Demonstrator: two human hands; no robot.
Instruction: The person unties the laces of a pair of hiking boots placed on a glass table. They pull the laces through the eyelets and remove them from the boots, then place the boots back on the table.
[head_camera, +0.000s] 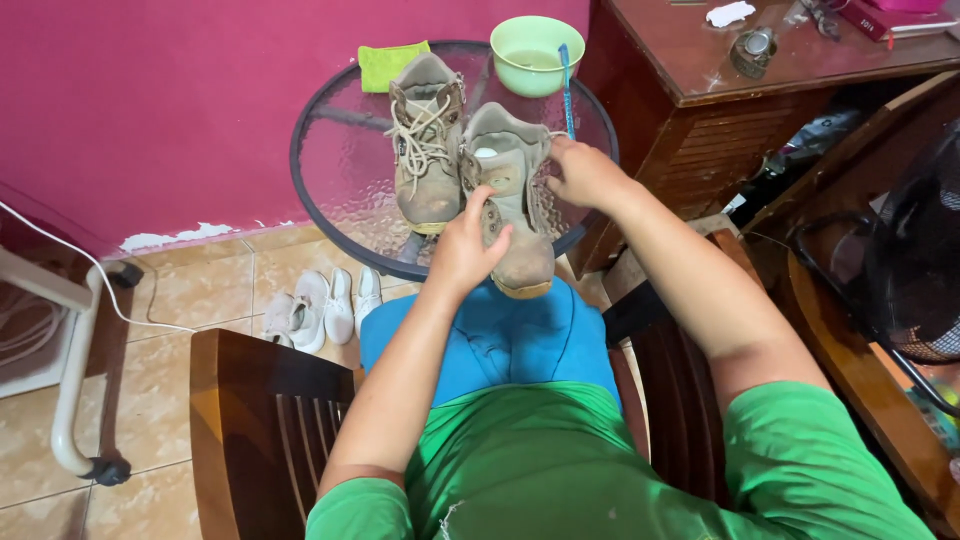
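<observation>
Head view: both hands, left hand (468, 243) and right hand (583, 172), grip boot (510, 200); toe points toward wearer, seemingly.

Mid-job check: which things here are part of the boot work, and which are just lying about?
In hand:
- unlaced boot, held by left hand and right hand
- laced boot
- green bowl
- blue toothbrush
- green cloth

Lying about:
- white shoes on floor
- fan
- clutter on wooden cabinet
</observation>
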